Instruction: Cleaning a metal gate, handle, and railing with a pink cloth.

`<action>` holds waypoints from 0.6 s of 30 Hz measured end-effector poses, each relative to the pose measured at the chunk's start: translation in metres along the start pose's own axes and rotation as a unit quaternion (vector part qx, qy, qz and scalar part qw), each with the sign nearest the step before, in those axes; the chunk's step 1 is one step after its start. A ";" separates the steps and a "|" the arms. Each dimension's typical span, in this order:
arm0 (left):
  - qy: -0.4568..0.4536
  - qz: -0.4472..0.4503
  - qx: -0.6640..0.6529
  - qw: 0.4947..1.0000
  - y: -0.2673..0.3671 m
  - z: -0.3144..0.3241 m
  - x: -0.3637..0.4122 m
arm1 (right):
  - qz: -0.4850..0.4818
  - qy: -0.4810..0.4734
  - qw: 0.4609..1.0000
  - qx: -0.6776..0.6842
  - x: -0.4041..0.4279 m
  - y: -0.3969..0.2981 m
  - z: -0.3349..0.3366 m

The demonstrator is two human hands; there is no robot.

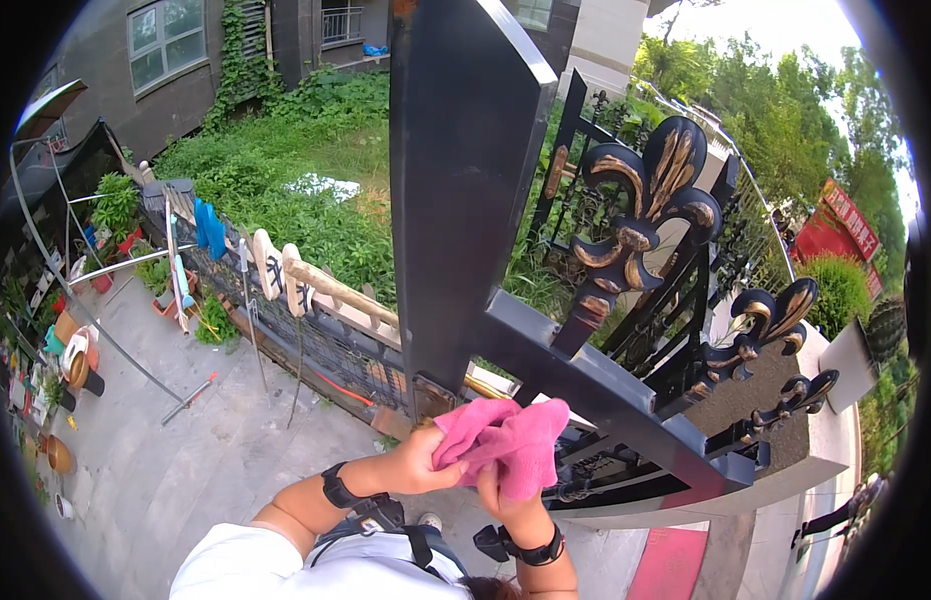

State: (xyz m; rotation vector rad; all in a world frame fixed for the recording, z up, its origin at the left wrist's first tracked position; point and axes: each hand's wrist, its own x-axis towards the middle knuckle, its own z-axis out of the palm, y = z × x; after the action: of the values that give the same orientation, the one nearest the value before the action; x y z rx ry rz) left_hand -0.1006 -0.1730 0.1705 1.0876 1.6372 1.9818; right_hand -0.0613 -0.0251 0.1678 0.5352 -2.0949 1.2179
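Both hands are raised in front of my body with a pink cloth (537, 450) bunched between them. My left hand (424, 459) grips its left side, with the thumb on the near edge. From below, my right hand (507, 504) holds the cloth, and its fingers are partly hidden under the folds. Just beyond the cloth stands a black metal gate (619, 405) with a wide upright post (465, 165). Fleur-de-lis finials (645, 202) with gold-brushed relief rise from its top rail. A metal latch plate (433, 395) sits low on the post, near my left hand.
A low mesh fence (345, 367) runs to the left, with shoes (269, 264) and blue gloves (209, 229) hung on it. Potted plants (165, 274) and a bent metal pole (98, 322) stand on the paved yard. A red mat (669, 562) lies at the lower right.
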 end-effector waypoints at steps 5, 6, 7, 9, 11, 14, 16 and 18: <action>0.141 0.285 0.408 0.856 0.033 -0.034 0.031 | -0.132 0.045 0.976 -0.169 0.088 -0.016 0.009; 0.157 0.283 0.417 0.850 0.032 -0.038 0.039 | -0.147 0.075 0.962 -0.218 0.100 -0.013 0.011; 0.167 0.286 0.461 0.823 0.034 -0.044 0.042 | -0.167 0.104 0.945 -0.261 0.108 -0.011 0.015; 0.180 0.273 0.468 0.821 0.033 -0.052 0.045 | -0.128 0.091 0.931 -0.330 0.114 0.000 0.021; 0.201 0.274 0.450 0.826 0.027 -0.057 0.045 | -0.103 0.087 0.929 -0.345 0.118 0.007 0.028; 0.222 0.272 0.439 0.827 0.018 -0.062 0.045 | -0.057 0.093 0.921 -0.375 0.100 0.022 0.040; 0.223 0.272 0.448 0.822 0.014 -0.065 0.043 | -0.046 0.103 0.905 -0.411 0.094 0.027 0.043; 0.192 0.233 0.434 0.849 0.008 -0.068 0.041 | -0.048 0.112 0.902 -0.414 0.090 0.030 0.045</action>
State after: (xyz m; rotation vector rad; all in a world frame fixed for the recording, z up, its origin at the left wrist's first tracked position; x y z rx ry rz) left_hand -0.1758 -0.1927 0.1895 1.5700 2.8811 1.7837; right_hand -0.1589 -0.0519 0.1971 0.0890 -2.1061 0.2311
